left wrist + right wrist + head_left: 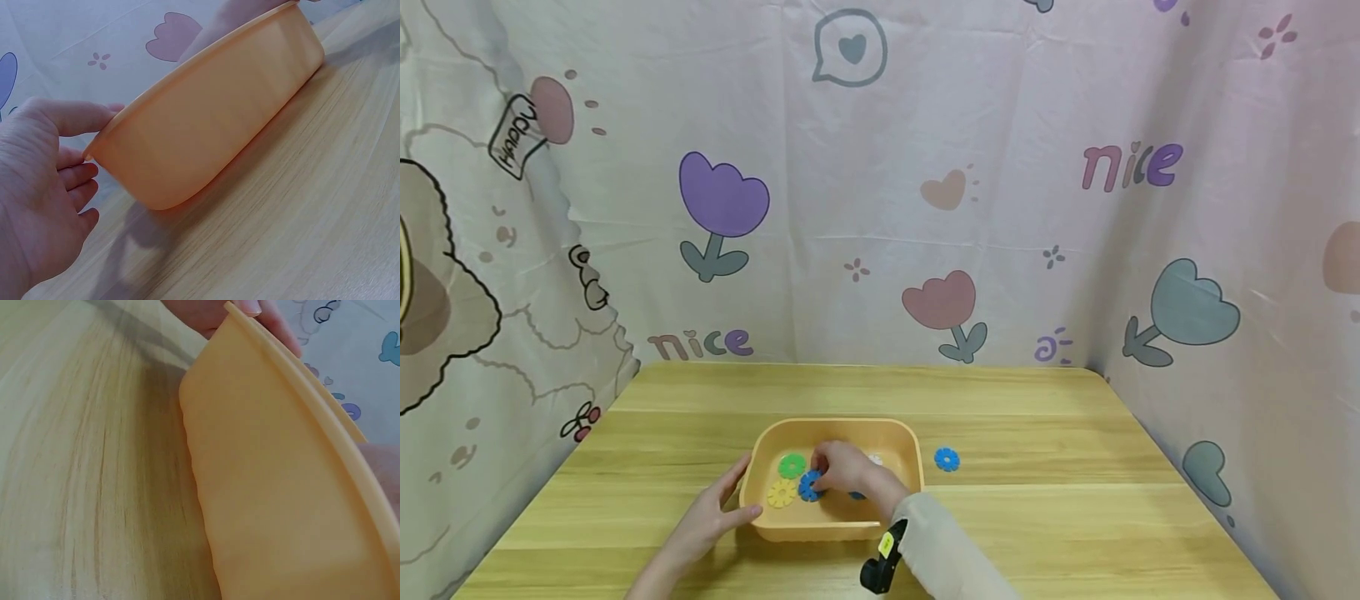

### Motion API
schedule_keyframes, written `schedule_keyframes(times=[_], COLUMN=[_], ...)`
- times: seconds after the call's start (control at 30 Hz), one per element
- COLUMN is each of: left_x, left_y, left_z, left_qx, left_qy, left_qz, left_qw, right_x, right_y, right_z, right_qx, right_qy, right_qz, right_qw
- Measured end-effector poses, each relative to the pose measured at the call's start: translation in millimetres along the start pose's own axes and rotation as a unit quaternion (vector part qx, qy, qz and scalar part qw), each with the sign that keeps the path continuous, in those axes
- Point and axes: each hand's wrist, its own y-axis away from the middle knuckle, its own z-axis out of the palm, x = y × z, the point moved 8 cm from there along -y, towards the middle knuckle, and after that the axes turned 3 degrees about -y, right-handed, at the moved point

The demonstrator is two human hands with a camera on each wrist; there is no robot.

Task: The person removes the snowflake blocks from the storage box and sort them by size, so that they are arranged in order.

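A shallow orange plastic bin [827,531] sits on the table, with several notched plastic discs inside. My left hand [703,521] holds its left end, the thumb over the rim and the other fingers at the outer side, as the left wrist view [50,181] also shows. Inside the bin, my right hand [850,468] pinches a blue notched disc [807,487] between thumb and fingers. A green disc [792,466] and a yellow disc [781,493] lie just left of it. Beneath the right hand, a white disc [876,459] and another blue piece [857,496] are partly hidden.
One more blue notched disc [947,459] lies on the wooden table [1075,500], to the right of the bin. A printed curtain [865,208] hangs behind the table and along its sides. The right wrist carries a black camera [883,558].
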Motion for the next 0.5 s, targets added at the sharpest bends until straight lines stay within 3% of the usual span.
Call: schedule_keyframes(times=[0.1, 0.2, 0.33, 0.5], left_x=[-0.2, -0.1, -0.5, 0.3], left_y=[0.1, -0.2, -0.2, 0.5], left_z=[0.0, 0.0, 0.1, 0.6], left_qx=[0.000, 0.003, 0.005, 0.003], left_qy=[0.000, -0.001, -0.001, -0.002], left_qz=[-0.002, -0.003, -0.005, 0.000], left_qw=[1.0000, 1.0000, 1.0000, 1.0000], right_x=[0.9, 3.9, 8.0, 12.9], right_y=[0.2, 0.8, 2.9, 9.6], right_z=[-2.6, -4.8, -9.0, -19.9], right_qx=[0.004, 0.002, 0.000, 0.003], right_qy=[-0.021, -0.079, -0.167, -0.217], right_qz=[-0.004, 0.005, 0.011, 0.015], right_qw=[0.9998, 0.9969, 0.9859, 0.9760])
